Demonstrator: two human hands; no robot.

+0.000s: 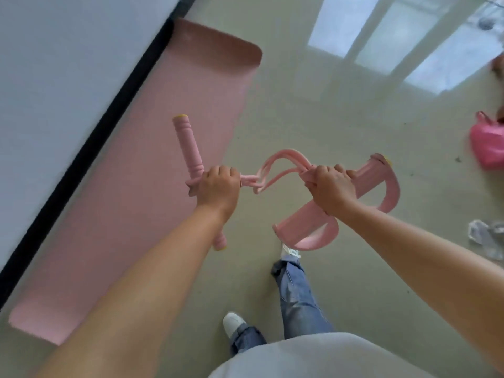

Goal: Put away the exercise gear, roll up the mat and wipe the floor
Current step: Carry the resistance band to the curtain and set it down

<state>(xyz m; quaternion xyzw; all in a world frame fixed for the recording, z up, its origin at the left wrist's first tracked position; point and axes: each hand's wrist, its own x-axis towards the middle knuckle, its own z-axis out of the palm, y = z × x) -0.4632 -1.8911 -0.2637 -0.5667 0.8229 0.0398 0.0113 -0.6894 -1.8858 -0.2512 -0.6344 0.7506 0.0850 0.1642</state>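
I hold a pink pedal resistance puller in the air above the floor. My left hand (pixel 218 186) is shut around the middle of its pink foam handle bar (pixel 188 143), which has yellow end caps. My right hand (pixel 331 188) is shut on the pink foot-pedal bar (pixel 308 222) with its two foot loops. The pink elastic tubes (pixel 275 167) hang slack and looped between my hands. A pink exercise mat (pixel 152 148) lies flat and unrolled on the floor along the wall, to the left of my hands.
A white wall with a black baseboard (pixel 90 148) runs along the mat's left side. A pink bag (pixel 488 143) and a crumpled clear plastic item (pixel 488 238) lie on the floor at right. My legs and white shoes (pixel 234 323) stand on the glossy floor (pixel 341 105).
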